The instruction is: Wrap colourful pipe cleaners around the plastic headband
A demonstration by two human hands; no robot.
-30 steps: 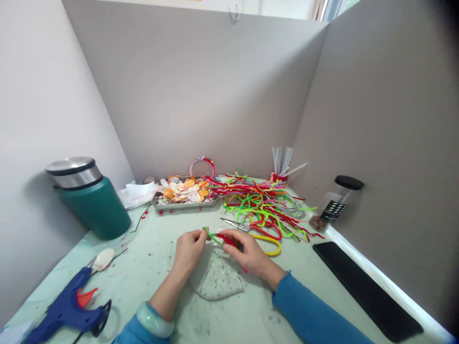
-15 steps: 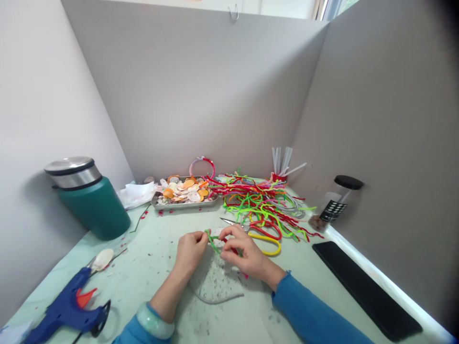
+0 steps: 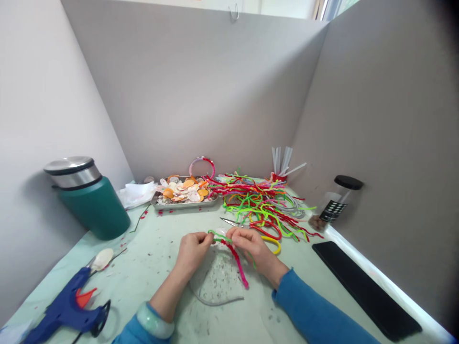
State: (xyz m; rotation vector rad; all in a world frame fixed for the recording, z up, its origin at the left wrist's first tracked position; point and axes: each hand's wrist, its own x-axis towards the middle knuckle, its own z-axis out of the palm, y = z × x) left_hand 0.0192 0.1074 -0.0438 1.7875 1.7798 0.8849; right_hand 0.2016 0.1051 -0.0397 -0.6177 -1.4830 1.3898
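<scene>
Between my hands, above the table, is a green pipe cleaner point(image 3: 219, 235) bent into a narrow loop. My left hand point(image 3: 194, 249) pinches its left end. The fingers of my right hand point(image 3: 254, 246) are closed on its right part, and a thin green tail hangs below them. A red and pink fuzzy strip point(image 3: 238, 265) dangles from the green piece, its pink end pointing down towards me. A grey pipe cleaner point(image 3: 218, 303) lies curved on the table under my hands. Scissors point(image 3: 266, 230) with red and yellow handles lie just behind my right hand.
A metal tray point(image 3: 186, 206) of shells and a heap of coloured pipe cleaners point(image 3: 265, 200) lie at the back. A green flask point(image 3: 95, 203) and a blue glue gun point(image 3: 66, 303) are on the left. On the right are a clear jar point(image 3: 335, 203) and a black slab point(image 3: 366, 289).
My right hand has closed its fingers on the green pipe cleaner, which is now drawn out more level. The red and pink strip has come into fuller view. My left hand has barely moved.
</scene>
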